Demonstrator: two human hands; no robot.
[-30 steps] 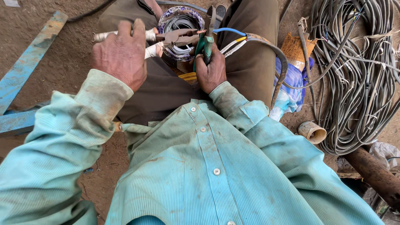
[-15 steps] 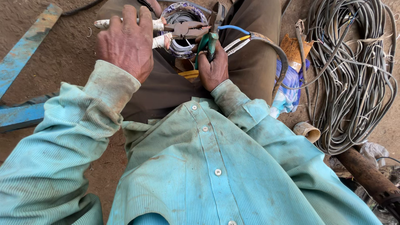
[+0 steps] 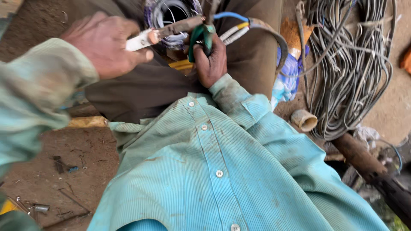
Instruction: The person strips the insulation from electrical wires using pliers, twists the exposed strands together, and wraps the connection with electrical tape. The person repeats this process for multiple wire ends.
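Green-handled pliers point(image 3: 201, 36) are sitting upright in the right hand point(image 3: 210, 62), which is closing fully around the rubber grips near the upper middle of the frame; the tool's head is running up past the top edge, so how its tips are standing cannot be told. The left hand point(image 3: 105, 45), at the upper left of the frame, is curling shut around a white-sleeved rod with a dark metal end point(image 3: 165, 31), and this rod is lying almost level, its long axis pointing rightward and slightly upward toward the pliers. The rod's dark end is reaching just beside the green grips, close enough that I cannot tell whether they are touching. Behind both, a round coil of thin grey wire point(image 3: 173, 17) is resting on the lap of the dark brown trousers point(image 3: 141, 92). A bundle of blue, yellow and white insulated leads point(image 3: 235, 28) is arching away rightward from just above the right hand. That makes the right hand the nearer one to the leads and coil, while the left hand is coming in from the side. A large loop of grey cable point(image 3: 355, 64) is lying on the ground at the right of the frame.
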